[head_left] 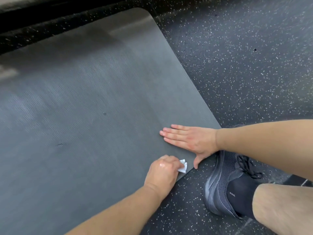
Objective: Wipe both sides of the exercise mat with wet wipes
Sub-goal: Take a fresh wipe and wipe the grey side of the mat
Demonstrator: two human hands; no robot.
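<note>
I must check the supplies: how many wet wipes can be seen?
1: a crumpled wet wipe in the left hand, at the mat's near corner. Others may be hidden.

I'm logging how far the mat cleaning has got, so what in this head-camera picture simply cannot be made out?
- The exercise mat: its left and near parts are cut off by the frame edges; its underside is hidden against the floor.
- The wet wipe: mostly covered by the left hand, so its size and dirt are unknown.
- Which areas are already wiped: motion blur and glare smear the surface.
- The mat under the flat right hand is hidden.
</note>
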